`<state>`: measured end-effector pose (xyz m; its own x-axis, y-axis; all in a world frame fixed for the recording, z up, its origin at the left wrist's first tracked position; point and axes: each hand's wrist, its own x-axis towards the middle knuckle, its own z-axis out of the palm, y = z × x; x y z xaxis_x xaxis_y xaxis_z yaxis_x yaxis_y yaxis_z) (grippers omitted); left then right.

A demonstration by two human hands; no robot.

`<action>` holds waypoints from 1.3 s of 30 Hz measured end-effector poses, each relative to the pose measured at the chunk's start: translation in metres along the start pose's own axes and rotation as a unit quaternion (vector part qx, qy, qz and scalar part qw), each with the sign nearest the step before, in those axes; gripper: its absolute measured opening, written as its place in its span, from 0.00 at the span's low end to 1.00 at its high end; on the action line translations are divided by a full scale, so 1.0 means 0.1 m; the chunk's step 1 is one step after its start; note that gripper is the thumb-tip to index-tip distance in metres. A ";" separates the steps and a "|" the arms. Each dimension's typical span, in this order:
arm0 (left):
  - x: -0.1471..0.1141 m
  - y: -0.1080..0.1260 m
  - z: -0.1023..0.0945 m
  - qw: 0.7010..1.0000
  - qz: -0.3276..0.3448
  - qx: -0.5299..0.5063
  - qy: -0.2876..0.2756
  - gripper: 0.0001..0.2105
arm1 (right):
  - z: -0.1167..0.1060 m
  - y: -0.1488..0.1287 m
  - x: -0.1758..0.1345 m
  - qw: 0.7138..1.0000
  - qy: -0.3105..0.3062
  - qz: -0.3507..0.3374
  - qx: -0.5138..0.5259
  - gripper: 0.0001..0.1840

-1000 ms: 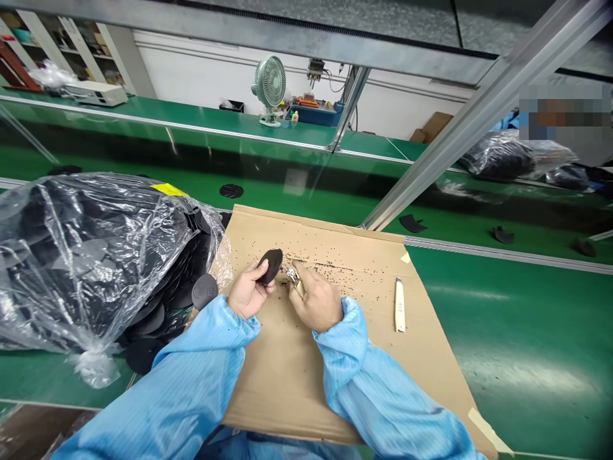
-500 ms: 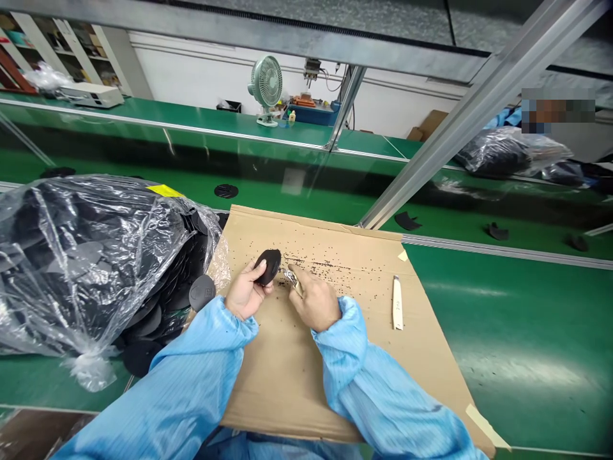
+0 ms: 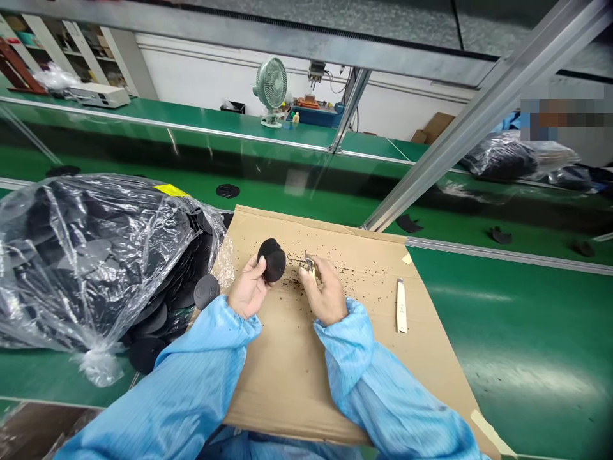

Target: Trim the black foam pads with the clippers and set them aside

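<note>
Pinched in my left hand [image 3: 249,289] is a small stack of round black discs [image 3: 272,260], fanned slightly and tilted with a flat face toward me. My right hand [image 3: 324,291] closes around a small pair of nippers [image 3: 310,265] with pale handles; their metal jaws point up and away, apart from the discs. Both hands are above a brown cardboard sheet [image 3: 282,390], where many tiny black bits [image 3: 335,271] lie scattered beyond and between them. To the right on the cardboard rests a cream-coloured knife-like tool [image 3: 401,306].
A clear plastic bag [image 3: 90,255] full of black discs bulges at the left, one loose disc [image 3: 207,292] at its mouth. A metal post [image 3: 450,121] slants up behind the cardboard. The green bench [image 3: 507,319] extends right; a fan [image 3: 271,89] stands at the back.
My right hand has drawn right with the nippers, away from the discs. My left hand has turned the discs so their flat face shows more.
</note>
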<state>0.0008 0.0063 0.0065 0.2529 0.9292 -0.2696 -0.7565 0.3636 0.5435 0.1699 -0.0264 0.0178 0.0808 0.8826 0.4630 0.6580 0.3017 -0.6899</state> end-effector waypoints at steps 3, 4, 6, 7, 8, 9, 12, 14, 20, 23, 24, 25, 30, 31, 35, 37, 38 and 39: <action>0.00 0.01 0.01 1.000 -0.013 -0.014 0.002 0.12 | 0.00 -0.03 -0.01 0.998 -0.041 -0.042 0.005 0.19; 0.00 0.01 0.01 1.000 -0.019 -0.013 0.006 0.11 | 0.00 -0.05 -0.02 0.997 -0.052 -0.057 0.001 0.19; 0.00 0.02 0.00 0.999 -0.033 -0.012 0.009 0.08 | 0.01 -0.07 -0.04 0.994 -0.067 -0.085 -0.011 0.19; 0.00 0.02 -0.01 0.999 -0.042 -0.013 0.006 0.07 | 0.01 -0.08 -0.05 0.993 -0.071 -0.096 -0.018 0.19; 0.01 0.02 -0.02 0.999 -0.051 -0.015 0.000 0.06 | 0.01 -0.09 -0.05 0.991 -0.078 -0.104 -0.025 0.19; 0.01 0.02 -0.02 0.998 -0.058 -0.018 -0.007 0.06 | 0.01 -0.09 -0.06 0.989 -0.087 -0.113 -0.030 0.19; 0.01 0.04 -0.04 0.997 -0.069 -0.023 -0.022 0.07 | 0.00 -0.11 -0.06 0.982 -0.119 -0.138 -0.040 0.18; 0.00 0.06 -0.04 0.996 -0.079 -0.021 -0.024 0.07 | -0.01 -0.11 -0.06 0.976 -0.147 -0.157 -0.041 0.19; -0.04 0.09 0.02 0.996 -0.089 0.019 -0.012 0.08 | -0.03 -0.13 -0.05 0.963 -0.188 -0.187 -0.047 0.21; -0.05 0.08 0.04 0.996 -0.083 0.028 -0.006 0.08 | -0.05 -0.13 -0.04 0.963 -0.190 -0.185 -0.051 0.20; -0.04 0.08 0.04 0.996 -0.082 0.031 -0.005 0.08 | -0.05 -0.12 -0.04 0.963 -0.191 -0.184 -0.053 0.20; -0.04 0.08 0.04 0.996 -0.082 0.034 -0.004 0.08 | -0.06 -0.12 -0.03 0.962 -0.193 -0.185 -0.053 0.20; -0.05 0.07 0.04 0.996 -0.076 0.045 -0.003 0.08 | -0.11 -0.12 0.00 0.953 -0.230 -0.193 -0.039 0.19; -0.05 0.07 0.05 0.996 -0.074 0.047 -0.001 0.08 | -0.12 -0.12 0.00 0.952 -0.238 -0.190 -0.037 0.19; -0.05 0.07 0.06 0.996 -0.065 0.058 0.009 0.09 | -0.15 -0.15 0.02 0.947 -0.265 -0.177 -0.044 0.19; -0.05 0.06 0.05 0.996 -0.062 0.068 0.018 0.10 | -0.17 -0.16 0.03 0.943 -0.278 -0.176 -0.053 0.19; -0.05 0.05 0.05 0.995 -0.062 0.072 0.024 0.10 | -0.18 -0.17 0.03 0.940 -0.284 -0.178 -0.058 0.18; -0.05 0.05 0.05 0.995 -0.064 0.074 0.029 0.10 | -0.20 -0.17 0.04 0.938 -0.290 -0.182 -0.063 0.18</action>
<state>-0.0011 0.0037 0.0142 0.3030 0.8705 -0.3878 -0.6219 0.4890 0.6117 0.1735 -0.0350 0.0424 -0.5624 0.7884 0.2492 0.6490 0.6076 -0.4578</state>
